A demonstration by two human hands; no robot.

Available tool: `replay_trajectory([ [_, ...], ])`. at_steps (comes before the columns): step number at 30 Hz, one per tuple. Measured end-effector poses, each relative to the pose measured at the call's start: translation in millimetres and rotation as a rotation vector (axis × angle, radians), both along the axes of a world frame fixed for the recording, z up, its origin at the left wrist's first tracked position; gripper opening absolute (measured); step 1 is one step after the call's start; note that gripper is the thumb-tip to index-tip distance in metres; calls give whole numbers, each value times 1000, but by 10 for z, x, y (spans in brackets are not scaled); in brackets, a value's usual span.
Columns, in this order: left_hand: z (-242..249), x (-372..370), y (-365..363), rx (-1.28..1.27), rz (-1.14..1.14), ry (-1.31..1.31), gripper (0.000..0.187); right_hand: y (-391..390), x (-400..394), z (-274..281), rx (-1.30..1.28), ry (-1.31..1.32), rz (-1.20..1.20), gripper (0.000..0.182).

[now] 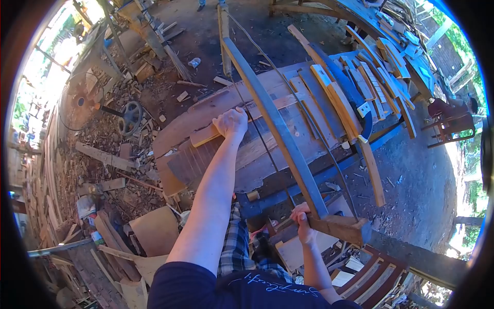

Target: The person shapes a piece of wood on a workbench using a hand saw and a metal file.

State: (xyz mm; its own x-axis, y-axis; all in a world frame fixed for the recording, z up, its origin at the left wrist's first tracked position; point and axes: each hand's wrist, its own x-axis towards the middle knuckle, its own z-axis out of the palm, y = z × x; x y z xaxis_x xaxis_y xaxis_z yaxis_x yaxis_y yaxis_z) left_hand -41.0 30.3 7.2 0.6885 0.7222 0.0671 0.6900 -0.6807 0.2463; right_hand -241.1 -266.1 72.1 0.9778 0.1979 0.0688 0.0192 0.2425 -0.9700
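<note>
A large wooden frame saw (pixel 278 123) stretches diagonally over the workbench, with a long middle beam, a short crosspiece at each end and a thin blade (pixel 262 139) along its left side. My right hand (pixel 305 222) is closed around the near crosspiece, beside the lower end of the beam. On the bench, my left hand (pixel 231 122) is closed over a narrow wooden plank (pixel 206 136), its knuckles up and the blade just to its right. Beneath the plank lies a wide, worn board (pixel 200 162); my left palm is hidden.
Several curved and straight wood pieces (pixel 337 100) lie across the bench's right side. Offcuts and chips cover the floor at left, around a spoked handwheel (pixel 130 118). A slatted wooden piece (pixel 375 278) is at lower right, and a dark red chair (pixel 453 121) at far right.
</note>
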Motion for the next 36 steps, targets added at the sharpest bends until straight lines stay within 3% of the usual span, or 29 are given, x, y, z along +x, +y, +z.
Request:
replay_trajectory([
  [3,-125,2,23,49,-12,-48,50,-67,-87,-110,11,-11,-23,27],
  [4,-132,-15,17,101,-48,-71,49,-113,-119,-185,-28,-36,-44,27],
  [6,-71,-78,-46,206,-85,-197,47,-198,-186,-316,68,154,-9,24],
  [7,-231,-48,11,356,-113,-231,45,-99,-128,-357,93,80,-26,24],
  [9,-195,-75,19,262,-130,-156,47,216,180,-376,146,-31,-37,23],
  [11,14,-117,-39,176,-128,-95,49,523,356,-301,107,149,-77,21],
  [15,13,-76,-30,147,-99,-36,49,471,359,-328,34,214,-28,17],
  [19,77,-76,-59,139,-99,-49,50,22,64,-423,-27,-159,-47,28],
  [21,65,-109,-45,136,-127,-58,50,78,11,-412,-13,39,-30,31],
  [25,55,-79,-64,152,-96,-108,49,165,226,-308,14,-23,-170,29],
  [30,94,-88,-79,161,-145,-64,45,74,107,-41,-88,-32,-61,29],
  [34,9,-118,4,114,-230,-131,44,117,22,-350,-35,-1,-89,24],
  [36,-58,-117,-4,113,-222,-146,44,491,179,-441,-16,73,-97,22],
])
